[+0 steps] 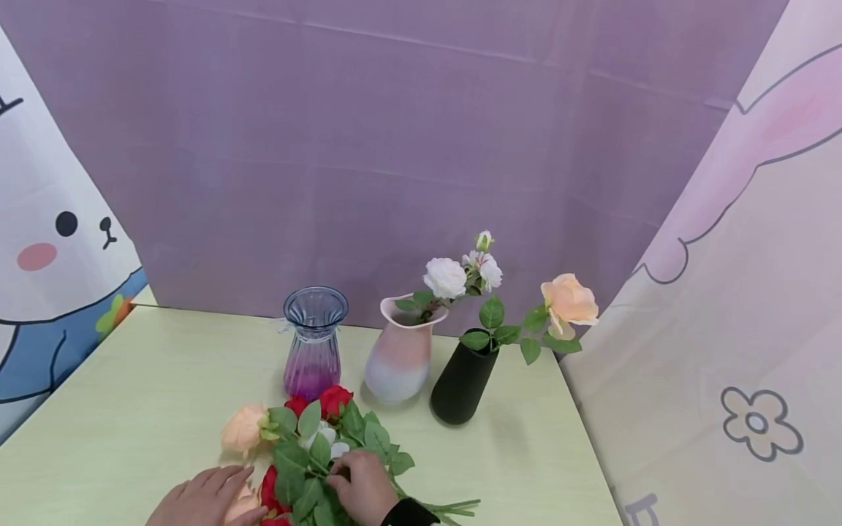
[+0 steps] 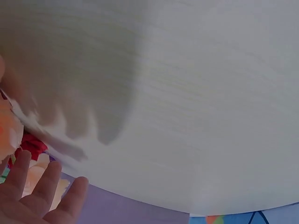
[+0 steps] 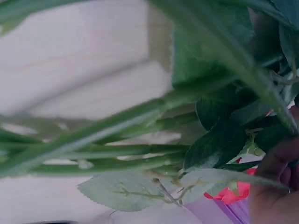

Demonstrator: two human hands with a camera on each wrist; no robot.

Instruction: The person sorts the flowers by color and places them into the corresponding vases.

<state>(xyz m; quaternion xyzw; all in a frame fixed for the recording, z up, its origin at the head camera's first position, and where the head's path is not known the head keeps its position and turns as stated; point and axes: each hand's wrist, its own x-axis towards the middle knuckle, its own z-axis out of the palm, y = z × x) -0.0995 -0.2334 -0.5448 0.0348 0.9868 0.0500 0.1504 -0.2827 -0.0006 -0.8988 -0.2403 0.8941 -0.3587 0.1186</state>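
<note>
your right hand (image 1: 360, 486) is nearest, its grip curled down into the bunch of flowers (image 1: 316, 446) lying on the table (image 1: 164, 394), pinching among stems and leaves. your left hand (image 1: 207, 500) lies flat, fingers relaxed, on a peach bloom (image 1: 243, 504) just beside it. behind stand a purple vase (image 1: 314, 342), a pink vase (image 1: 403, 351) and a black vase (image 1: 464, 380).

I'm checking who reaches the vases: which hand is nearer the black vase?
Right. The right hand lies on the flower pile just in front and left of the black vase; the left hand is farther left, by the peach rose.
</note>
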